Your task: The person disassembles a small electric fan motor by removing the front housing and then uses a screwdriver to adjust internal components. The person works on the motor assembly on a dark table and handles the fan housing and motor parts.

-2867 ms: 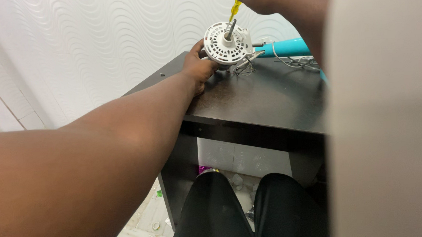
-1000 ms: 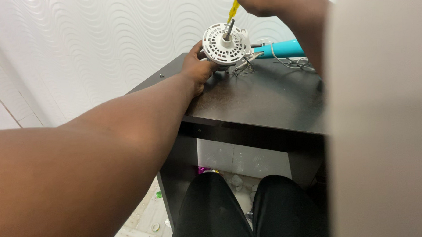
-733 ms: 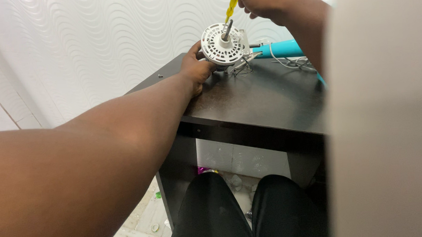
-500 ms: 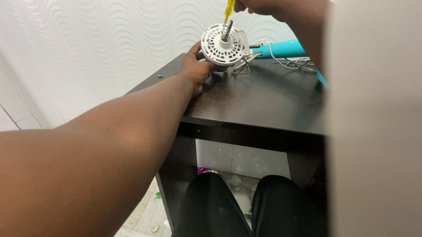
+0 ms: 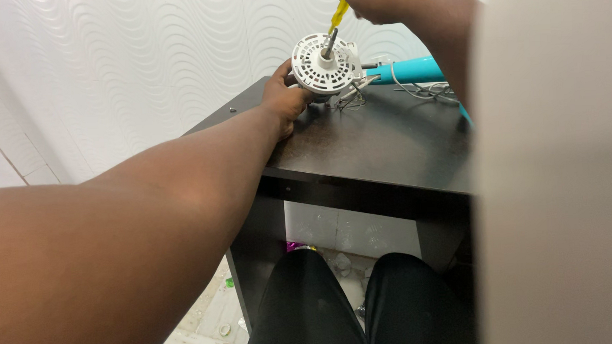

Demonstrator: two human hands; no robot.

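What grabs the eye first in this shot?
The left forearm fills the foreground, running up to the left hand gripping a white round motor housing on the far edge of a dark table. Above it, the right hand holds a yellow-handled screwdriver down into the housing's centre. A teal tube and loose wires lie behind.

This looks like a room in a home rather than a fitted workshop. A white wall panel (image 5: 146, 55) embossed with wavy ridges fills the view from nine to twelve o'clock. The bench (image 5: 379, 142) at centre is a small dark-brown laminate piece of furniture with an open space beneath. At six o'clock, under it, a pale marbled tile floor (image 5: 209, 324) carries scattered bits of litter (image 5: 225, 329).
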